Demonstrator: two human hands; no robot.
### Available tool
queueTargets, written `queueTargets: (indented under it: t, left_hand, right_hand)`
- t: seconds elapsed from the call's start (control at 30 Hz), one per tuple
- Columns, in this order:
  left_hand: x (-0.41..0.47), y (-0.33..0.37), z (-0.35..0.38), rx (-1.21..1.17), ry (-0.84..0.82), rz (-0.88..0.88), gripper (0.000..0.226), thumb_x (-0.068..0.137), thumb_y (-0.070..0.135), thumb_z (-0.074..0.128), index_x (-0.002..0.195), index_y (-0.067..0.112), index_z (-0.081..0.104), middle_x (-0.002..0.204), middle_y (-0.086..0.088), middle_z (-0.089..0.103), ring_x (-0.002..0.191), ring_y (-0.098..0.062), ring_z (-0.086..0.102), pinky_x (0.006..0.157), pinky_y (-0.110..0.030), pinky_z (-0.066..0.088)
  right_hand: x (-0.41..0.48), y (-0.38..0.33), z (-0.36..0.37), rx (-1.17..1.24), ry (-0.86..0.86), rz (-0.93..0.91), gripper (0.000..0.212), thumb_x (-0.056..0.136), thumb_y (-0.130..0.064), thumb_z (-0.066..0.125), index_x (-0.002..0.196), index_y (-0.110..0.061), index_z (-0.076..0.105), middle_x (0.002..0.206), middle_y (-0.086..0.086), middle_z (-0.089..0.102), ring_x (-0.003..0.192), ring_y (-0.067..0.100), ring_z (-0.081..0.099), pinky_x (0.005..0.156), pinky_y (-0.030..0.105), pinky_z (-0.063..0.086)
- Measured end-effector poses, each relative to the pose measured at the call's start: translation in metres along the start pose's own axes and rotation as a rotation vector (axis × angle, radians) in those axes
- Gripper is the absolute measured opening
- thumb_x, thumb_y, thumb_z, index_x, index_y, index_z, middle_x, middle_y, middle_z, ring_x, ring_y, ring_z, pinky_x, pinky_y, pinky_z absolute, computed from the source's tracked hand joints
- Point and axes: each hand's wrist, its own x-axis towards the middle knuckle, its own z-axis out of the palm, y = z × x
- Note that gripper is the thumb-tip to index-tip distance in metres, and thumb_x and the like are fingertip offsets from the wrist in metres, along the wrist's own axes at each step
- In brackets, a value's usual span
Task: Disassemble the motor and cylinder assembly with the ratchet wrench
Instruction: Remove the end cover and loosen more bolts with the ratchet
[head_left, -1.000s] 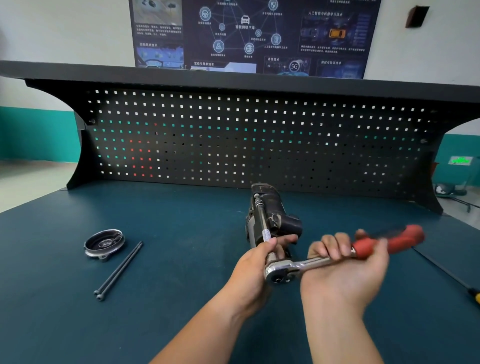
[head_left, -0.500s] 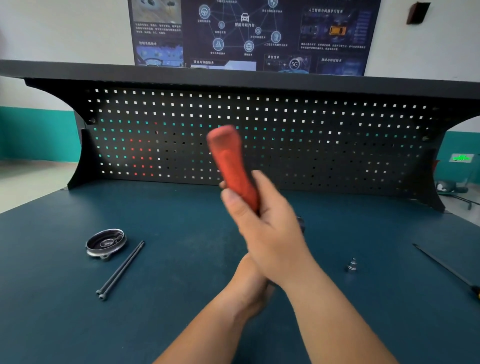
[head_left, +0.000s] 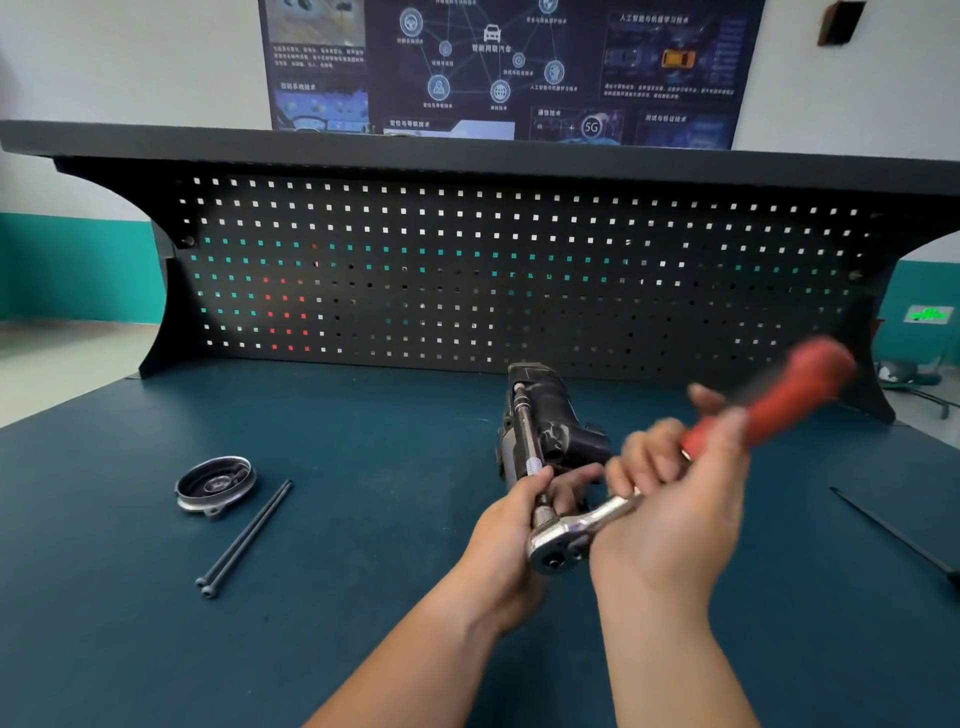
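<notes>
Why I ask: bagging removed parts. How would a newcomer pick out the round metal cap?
On the blue bench top, in front of the black pegboard, look to the left side. The round metal cap lies there beside two long dark bolts. It alone is a shallow silvery dish; its neighbours are thin straight rods.

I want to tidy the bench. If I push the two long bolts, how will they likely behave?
The bolts look thin and round, so they would probably roll sideways on the flat bench. They lie straight, so they are likely stiff, not floppy. The small heads at the near ends may make them roll in a curve.
</notes>
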Motion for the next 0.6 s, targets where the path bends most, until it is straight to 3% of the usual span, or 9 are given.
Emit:
queueTargets:
  t: [0.07,0.17,0.27,0.33,0.4,0.47,0.53,0.6]
  left_hand:
    - [-0.001,0.002,0.001,0.027,-0.08,0.002,0.03,0.096,0.028,0.039,0.081,0.005,0.052,0.11,-0.001,0.071,0.106,-0.01,0.06,0.097,-0.03,0.041]
    - [0.004,-0.003,-0.002,0.075,-0.065,0.003,0.038,0.099,0.026,0.035,0.069,0.007,0.05,0.104,0.001,0.067,0.09,-0.008,0.055,0.076,-0.025,0.042]
    - [0.002,-0.003,0.0,0.115,-0.032,0.02,0.04,0.098,0.032,0.038,0.077,0.004,0.059,0.097,-0.002,0.066,0.098,-0.018,0.054,0.082,-0.029,0.042]
    - [0.001,0.0,-0.001,0.144,-0.032,0.051,0.046,0.094,0.038,0.043,0.065,0.014,0.068,0.1,-0.008,0.065,0.093,-0.02,0.057,0.084,-0.031,0.04]
    - [0.0,0.006,-0.002,0.193,-0.024,0.083,0.041,0.082,0.044,0.051,0.055,0.019,0.07,0.09,-0.006,0.069,0.079,-0.016,0.061,0.076,-0.028,0.043]
    - [0.0,0.008,-0.004,0.243,-0.006,0.107,0.035,0.075,0.046,0.055,0.058,0.022,0.073,0.076,-0.001,0.07,0.068,-0.011,0.062,0.068,-0.024,0.045]
    - [0.001,0.009,-0.005,0.299,0.004,0.124,0.039,0.087,0.04,0.053,0.056,0.024,0.071,0.065,0.004,0.067,0.058,-0.007,0.059,0.058,-0.019,0.044]
    - [0.003,0.008,-0.006,0.344,0.042,0.159,0.039,0.094,0.033,0.05,0.061,0.021,0.069,0.066,0.005,0.065,0.06,-0.007,0.057,0.056,-0.017,0.044]
  right_hand:
    - [0.005,0.0,-0.01,0.159,0.238,0.096,0.028,0.1,-0.041,0.039,0.082,-0.026,0.055,0.05,-0.01,0.026,0.042,0.005,0.023,0.039,0.017,0.023]
    - [0.006,-0.001,-0.018,0.202,0.342,0.13,0.03,0.1,-0.043,0.038,0.079,-0.026,0.053,0.048,-0.01,0.027,0.041,0.006,0.024,0.039,0.018,0.022]
    - [0.005,-0.003,-0.01,0.127,0.24,0.045,0.026,0.1,-0.039,0.037,0.084,-0.025,0.052,0.049,-0.01,0.027,0.041,0.006,0.024,0.039,0.018,0.023]
    - [0.003,-0.006,0.0,0.062,0.145,-0.016,0.023,0.1,-0.035,0.037,0.086,-0.024,0.051,0.049,-0.011,0.027,0.041,0.005,0.025,0.039,0.018,0.025]
    - [0.002,-0.007,0.01,0.009,0.035,-0.059,0.019,0.096,-0.034,0.039,0.086,-0.024,0.052,0.049,-0.012,0.028,0.041,0.005,0.025,0.039,0.017,0.026]
    - [0.001,-0.006,0.016,-0.029,-0.063,-0.074,0.016,0.09,-0.034,0.041,0.086,-0.023,0.053,0.05,-0.012,0.029,0.041,0.005,0.025,0.04,0.017,0.027]
    - [0.0,-0.005,0.019,-0.084,-0.148,-0.082,0.016,0.089,-0.033,0.042,0.086,-0.023,0.054,0.05,-0.012,0.031,0.042,0.004,0.026,0.04,0.017,0.026]
    - [-0.001,-0.004,0.021,-0.144,-0.225,-0.09,0.015,0.089,-0.031,0.042,0.086,-0.023,0.054,0.049,-0.014,0.033,0.042,0.003,0.027,0.04,0.016,0.026]
